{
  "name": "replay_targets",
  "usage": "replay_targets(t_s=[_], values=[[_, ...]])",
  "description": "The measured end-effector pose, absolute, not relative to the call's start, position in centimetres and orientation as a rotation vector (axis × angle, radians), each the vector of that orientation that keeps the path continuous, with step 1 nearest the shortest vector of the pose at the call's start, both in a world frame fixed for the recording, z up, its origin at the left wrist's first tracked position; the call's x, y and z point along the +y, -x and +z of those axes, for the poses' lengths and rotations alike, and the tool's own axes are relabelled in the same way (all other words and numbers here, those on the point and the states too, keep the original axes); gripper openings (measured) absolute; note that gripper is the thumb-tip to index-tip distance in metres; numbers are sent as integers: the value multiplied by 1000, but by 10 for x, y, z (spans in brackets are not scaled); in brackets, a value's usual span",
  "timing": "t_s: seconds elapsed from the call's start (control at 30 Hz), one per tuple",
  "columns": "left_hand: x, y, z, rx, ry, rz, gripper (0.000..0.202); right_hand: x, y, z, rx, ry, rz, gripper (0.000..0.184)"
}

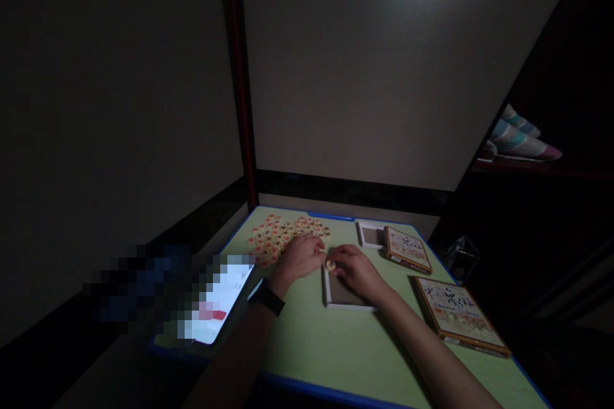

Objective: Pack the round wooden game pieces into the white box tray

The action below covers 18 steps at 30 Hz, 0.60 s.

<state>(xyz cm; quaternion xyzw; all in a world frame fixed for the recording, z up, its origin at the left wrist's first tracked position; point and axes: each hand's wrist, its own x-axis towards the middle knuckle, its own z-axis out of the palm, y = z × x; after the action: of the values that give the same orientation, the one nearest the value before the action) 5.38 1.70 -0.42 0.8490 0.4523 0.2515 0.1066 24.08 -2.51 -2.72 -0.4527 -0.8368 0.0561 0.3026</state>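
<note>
Many round wooden game pieces point(283, 235) with red and black marks lie spread on the far left of a green table point(336, 345). My left hand point(301, 257), with a dark watch on its wrist, rests at the near edge of that spread, fingers curled. My right hand point(355, 270) is beside it, pinching one round piece point(330, 264) over the far corner of a shallow white-rimmed box tray point(346, 297). The tray's inside looks bare and brown.
A second white tray point(369, 233) and a printed box lid point(407, 248) lie at the far right. Another printed lid point(459, 314) sits near the right edge. A lit phone screen point(218, 303) lies at the left edge. A dark red post point(242, 108) rises behind the table.
</note>
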Motion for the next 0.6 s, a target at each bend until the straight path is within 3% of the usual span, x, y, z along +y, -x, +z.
replay_targets(t_s=[0.6], values=[[21, -43, 3, 1720, -2474, 738, 28, -26, -233, -22, -2236, 1350, 178, 29]])
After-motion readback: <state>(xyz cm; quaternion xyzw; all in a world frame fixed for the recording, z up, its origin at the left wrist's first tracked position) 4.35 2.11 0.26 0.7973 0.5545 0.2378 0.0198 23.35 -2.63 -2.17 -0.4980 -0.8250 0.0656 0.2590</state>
